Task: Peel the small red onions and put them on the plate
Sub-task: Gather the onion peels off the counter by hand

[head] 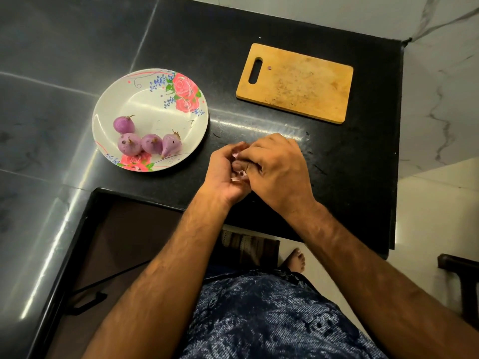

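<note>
A white plate [145,99] with pink rose print sits on the black counter at the left. Several small peeled purple onions [149,143] lie on its near side. To the right of the plate, over the counter's front edge, my left hand [224,174] and my right hand [277,167] are cupped together around a small onion [238,165]. Only a sliver of the onion and bits of pale skin show between the fingers. My right hand's fingers curl over the top of it and my left hand holds it from below.
A wooden cutting board [298,81] with a handle slot lies at the back right of the black counter [350,164]. The counter ends at the right beside a white marble floor. A dark recess opens below the front edge at the left.
</note>
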